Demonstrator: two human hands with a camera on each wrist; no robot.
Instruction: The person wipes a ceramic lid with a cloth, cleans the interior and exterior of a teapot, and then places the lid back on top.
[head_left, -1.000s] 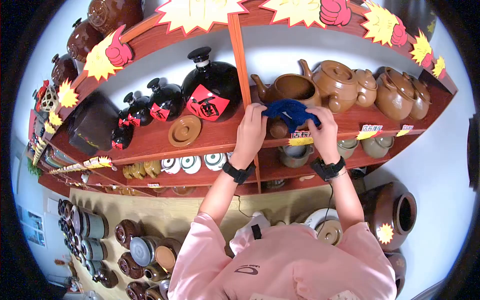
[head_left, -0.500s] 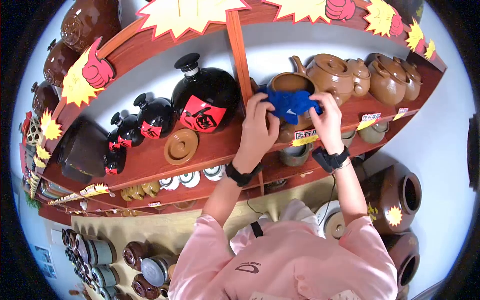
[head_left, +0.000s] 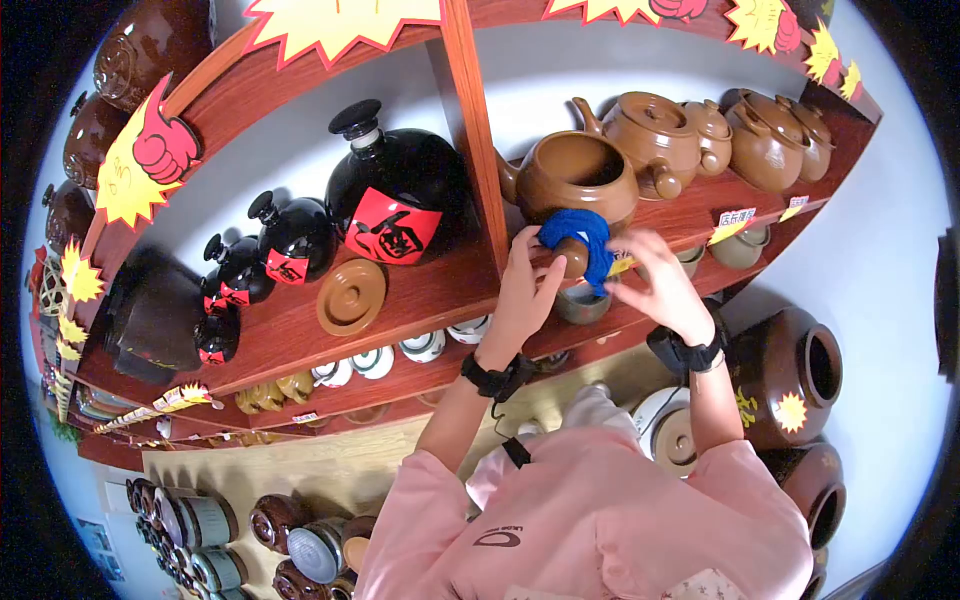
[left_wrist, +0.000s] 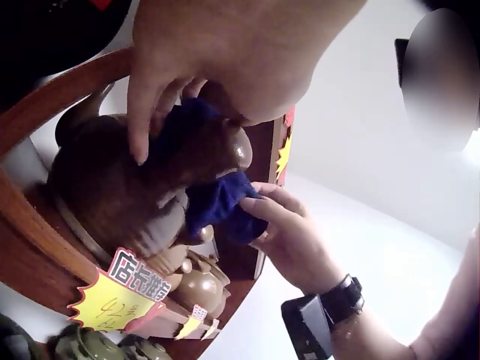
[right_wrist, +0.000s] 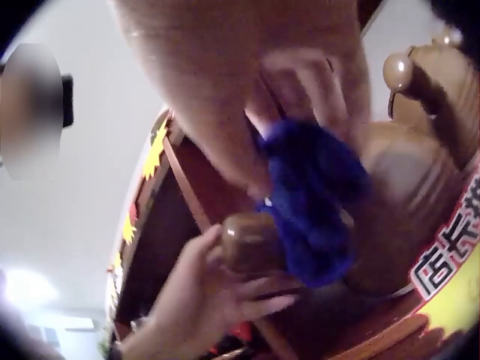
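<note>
My left grip [head_left: 522, 290] is curled round the stub handle [head_left: 571, 260] of the open brown pot [head_left: 575, 175], fingers under its rounded end, with the top of the blue cloth [head_left: 580, 232] trapped against the clay. My right grip [head_left: 665, 285] pinches the cloth's hanging end between thumb and forefinger, the other fingers spread loose.

The cloth drapes over the handle, just below the pot's belly. It looks soft, light and limp, so I judge it will bunch and slide on the smooth glaze unless I keep it pinned at both ends.

The pot sits at the front edge of the wooden shelf [head_left: 420, 290], just right of the upright post. It is probably heavy, hard and breakable, so I would steady it by the handle's root or the belly, not the rim.

A lidded teapot [head_left: 655, 130] stands just behind it to the right. A big black jar [head_left: 395, 195] and a loose lid [head_left: 350, 297] sit left of the post.
</note>
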